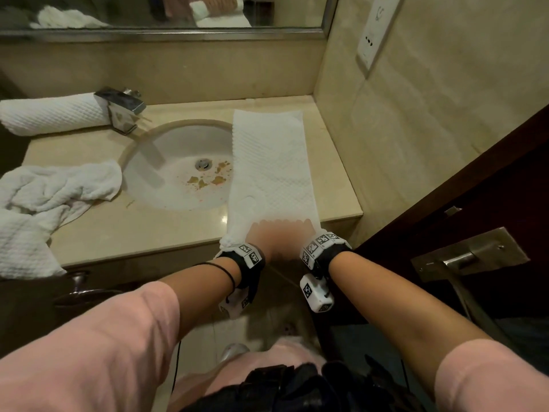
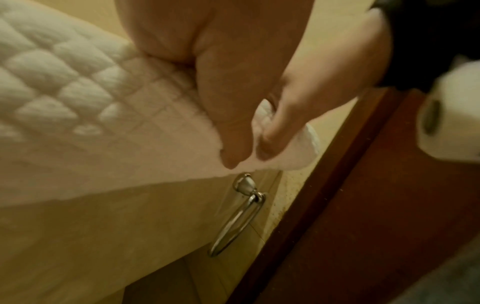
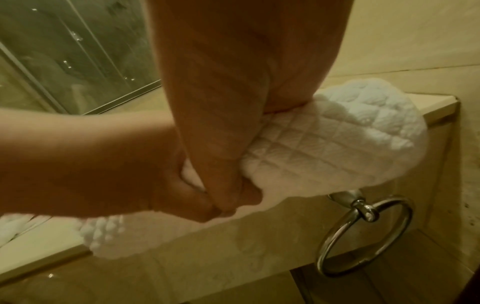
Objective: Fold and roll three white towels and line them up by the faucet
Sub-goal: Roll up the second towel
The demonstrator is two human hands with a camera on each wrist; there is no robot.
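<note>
A white quilted towel (image 1: 270, 162), folded into a long strip, lies on the counter (image 1: 332, 173) right of the sink (image 1: 166, 150); its near end hangs over the front edge. My left hand (image 1: 258, 237) and right hand (image 1: 298, 236) meet at that end, fingers curled and pinching the towel (image 2: 78, 92). The wrist views show the left hand (image 2: 233, 144) and right hand (image 3: 226, 195) gripping the towel (image 3: 324, 148) side by side. A rolled towel (image 1: 50, 114) lies left of the faucet (image 1: 121, 108). A third towel (image 1: 44, 197) lies crumpled at the counter's left.
A tiled wall with a socket plate (image 1: 374, 34) bounds the counter on the right. A dark wooden door (image 1: 475, 188) with a metal handle (image 1: 466, 254) stands close at my right. A chrome towel ring (image 3: 363, 236) hangs under the counter edge. A mirror (image 1: 166, 13) runs along the back.
</note>
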